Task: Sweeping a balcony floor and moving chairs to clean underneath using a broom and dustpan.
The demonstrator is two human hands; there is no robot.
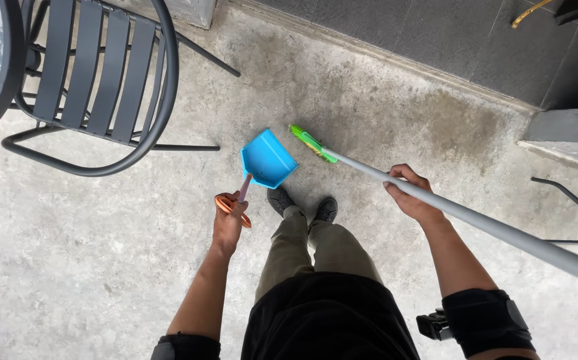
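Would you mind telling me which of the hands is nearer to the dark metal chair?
Left. The left hand holds the blue dustpan just below and right of the chair; the right hand, on the broom handle, is farther right.

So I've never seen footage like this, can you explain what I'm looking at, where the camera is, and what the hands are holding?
There is one picture, taken by a camera worn on a person's head, looking straight down at their own arms, legs and shoes. No machine is involved. The left hand grips the handle of a blue dustpan, whose handle ends in an orange loop. The right hand holds the grey pole of a broom with green bristles beside the dustpan. Below is a stained concrete floor. A dark metal chair stands at upper left.
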